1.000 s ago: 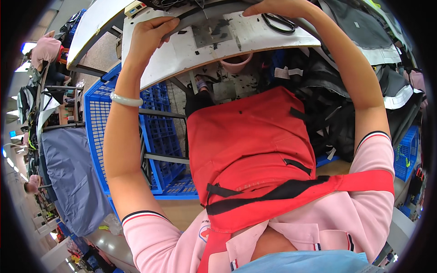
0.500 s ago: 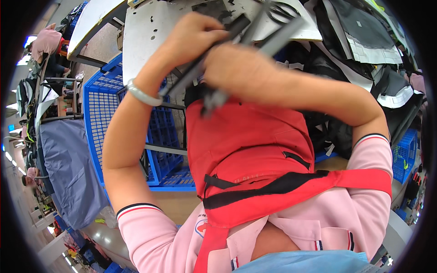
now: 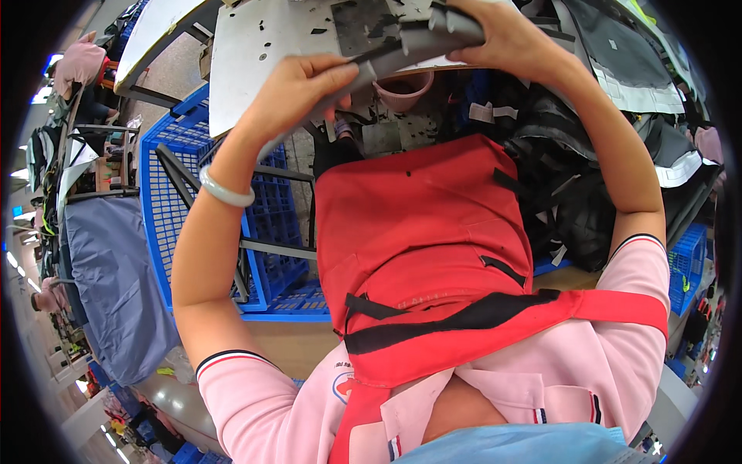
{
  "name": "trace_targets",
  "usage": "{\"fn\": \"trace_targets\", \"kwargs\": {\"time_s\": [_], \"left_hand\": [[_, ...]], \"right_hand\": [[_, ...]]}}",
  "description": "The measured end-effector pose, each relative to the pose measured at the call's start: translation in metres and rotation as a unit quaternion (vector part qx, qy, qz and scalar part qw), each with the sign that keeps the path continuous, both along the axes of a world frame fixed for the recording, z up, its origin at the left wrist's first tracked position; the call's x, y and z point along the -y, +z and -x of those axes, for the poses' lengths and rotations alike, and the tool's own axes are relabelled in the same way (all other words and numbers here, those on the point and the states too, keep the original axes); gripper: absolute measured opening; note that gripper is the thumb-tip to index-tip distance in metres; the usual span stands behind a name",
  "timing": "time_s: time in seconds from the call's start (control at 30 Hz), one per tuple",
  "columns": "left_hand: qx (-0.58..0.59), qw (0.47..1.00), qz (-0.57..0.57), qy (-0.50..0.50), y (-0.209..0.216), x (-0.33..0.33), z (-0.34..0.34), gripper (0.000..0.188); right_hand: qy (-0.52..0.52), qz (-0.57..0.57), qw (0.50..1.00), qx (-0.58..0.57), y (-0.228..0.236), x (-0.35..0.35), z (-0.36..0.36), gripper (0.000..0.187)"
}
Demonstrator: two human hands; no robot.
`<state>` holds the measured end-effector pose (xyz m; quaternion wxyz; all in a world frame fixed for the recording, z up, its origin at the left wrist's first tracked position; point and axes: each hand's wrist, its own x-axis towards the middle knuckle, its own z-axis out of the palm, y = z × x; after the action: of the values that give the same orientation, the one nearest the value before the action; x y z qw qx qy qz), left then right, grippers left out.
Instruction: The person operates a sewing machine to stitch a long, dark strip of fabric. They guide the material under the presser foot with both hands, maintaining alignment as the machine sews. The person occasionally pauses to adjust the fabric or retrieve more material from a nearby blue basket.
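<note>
Long dark grey strips (image 3: 413,48), apparently fabric with small pale tabs along them, stretch between my two hands above the near edge of the white table. My left hand (image 3: 297,91) pinches the left part between thumb and fingers, and a loose end hangs down beside my wrist. At the right end, my right hand (image 3: 506,39) is closed around the strips, where several layers look bunched together. How many layers lie there I cannot tell. Black scraps are scattered on the table (image 3: 239,73) behind the strips.
Left of my lap stands a blue plastic crate (image 3: 152,201) with dark strips (image 3: 178,176) over its side. A pink tub (image 3: 403,91) sits below the table edge. Black material (image 3: 580,224) is heaped on the right, beneath grey and white pieces (image 3: 630,73). A red apron (image 3: 417,209) covers my lap.
My right hand has moved up and right, away from my left hand, which has shifted slightly down and left. The strips now stretch between them instead of crossing in front of the apron.
</note>
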<state>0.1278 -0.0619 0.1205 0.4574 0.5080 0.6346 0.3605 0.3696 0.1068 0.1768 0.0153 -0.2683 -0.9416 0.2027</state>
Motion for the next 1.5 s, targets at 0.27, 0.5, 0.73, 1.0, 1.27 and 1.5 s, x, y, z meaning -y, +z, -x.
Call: {"fn": "trace_targets", "kwargs": {"time_s": [0.27,0.5,0.73,1.0,1.27,1.5], "left_hand": [[-0.149,0.968,-0.189,0.070,0.004,-0.048,0.018,0.034],[-0.145,0.974,-0.154,0.075,0.007,-0.074,0.025,0.035],[-0.115,0.978,-0.152,0.084,0.006,-0.079,0.030,0.033],[-0.051,0.976,-0.186,0.100,-0.010,-0.102,0.058,0.028],[-0.243,0.953,-0.177,-0.030,0.008,-0.061,-0.014,0.022],[0.046,0.986,-0.161,0.001,-0.001,-0.062,-0.033,0.025]], "right_hand": [[-0.014,-0.047,0.996,-0.077,-0.005,-0.037,0.006,0.083],[-0.003,-0.081,0.991,-0.107,-0.018,-0.066,0.009,0.089],[0.004,-0.074,0.991,-0.111,-0.018,-0.074,0.017,0.089],[-0.005,-0.113,0.979,-0.168,-0.018,-0.090,0.030,0.086],[0.257,-0.252,0.930,-0.073,-0.060,0.074,0.040,0.030],[0.262,-0.158,0.949,0.077,-0.075,0.076,0.062,0.027]]}}
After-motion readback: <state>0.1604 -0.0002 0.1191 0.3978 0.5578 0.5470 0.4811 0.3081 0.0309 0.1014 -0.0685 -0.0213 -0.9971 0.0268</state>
